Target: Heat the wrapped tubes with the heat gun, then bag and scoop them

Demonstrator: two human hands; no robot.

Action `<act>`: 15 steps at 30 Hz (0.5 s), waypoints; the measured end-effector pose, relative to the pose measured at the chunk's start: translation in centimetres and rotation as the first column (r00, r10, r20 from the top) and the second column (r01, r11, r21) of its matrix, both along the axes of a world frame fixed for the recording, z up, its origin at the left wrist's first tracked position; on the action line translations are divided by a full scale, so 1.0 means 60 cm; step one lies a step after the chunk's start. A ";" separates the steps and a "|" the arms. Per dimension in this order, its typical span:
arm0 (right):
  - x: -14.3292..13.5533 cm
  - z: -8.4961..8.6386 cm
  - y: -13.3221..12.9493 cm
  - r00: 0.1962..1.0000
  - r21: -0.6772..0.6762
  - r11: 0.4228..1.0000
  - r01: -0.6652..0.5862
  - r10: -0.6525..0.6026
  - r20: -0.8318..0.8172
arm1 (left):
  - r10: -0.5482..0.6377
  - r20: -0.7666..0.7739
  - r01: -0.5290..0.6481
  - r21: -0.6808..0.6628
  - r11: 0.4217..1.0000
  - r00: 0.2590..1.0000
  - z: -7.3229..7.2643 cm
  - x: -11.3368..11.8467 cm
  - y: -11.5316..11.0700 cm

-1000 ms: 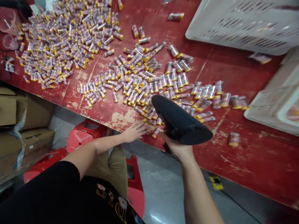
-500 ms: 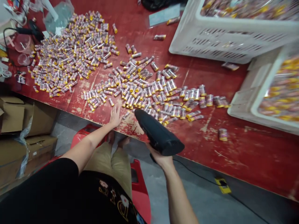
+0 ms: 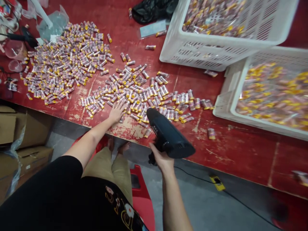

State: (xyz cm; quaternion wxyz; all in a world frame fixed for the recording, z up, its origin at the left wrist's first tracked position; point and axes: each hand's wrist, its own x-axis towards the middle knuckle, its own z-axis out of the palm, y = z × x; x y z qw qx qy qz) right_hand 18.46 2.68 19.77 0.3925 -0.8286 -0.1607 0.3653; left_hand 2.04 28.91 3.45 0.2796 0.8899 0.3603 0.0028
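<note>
Worn red tabletop [image 3: 240, 157] | two white slotted plastic crates [image 3: 197, 53], right, set back from its near edge | black pistol-shaped blower [image 3: 169, 134], held above the near edge | right hand [image 3: 164, 159]: gripping the blower | left hand [image 3: 116, 112]: open, fingers spread, just inside the near edge | small clear yellow-ended cylinders [image 3: 157, 93]: at the left hand's fingertips, clustered along the near edge (one lies apart, right of the blower)

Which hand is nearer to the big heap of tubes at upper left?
Left. The left hand is spread by the looser tubes, right of the big heap and below it in the picture. The right hand, gripping a black dryer-like tool, is farther right and lower.
</note>
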 end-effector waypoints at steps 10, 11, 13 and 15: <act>0.041 0.014 -0.020 0.986 -0.203 0.967 0.152 -0.163 -0.040 | -0.241 0.070 0.237 0.055 0.970 0.968 -0.029 0.159 -0.026; 0.045 0.014 -0.024 0.985 -0.206 0.965 0.159 -0.168 -0.025 | -0.224 0.071 0.220 0.057 0.974 0.972 -0.036 0.184 -0.018; 0.051 0.011 -0.033 0.986 -0.213 0.963 0.164 -0.167 0.003 | -0.165 0.069 0.161 0.056 0.985 0.984 -0.043 0.204 0.011; 0.051 0.004 -0.041 0.992 -0.202 0.971 0.124 -0.126 0.006 | -0.142 0.072 0.138 0.055 0.989 0.987 -0.039 0.182 0.048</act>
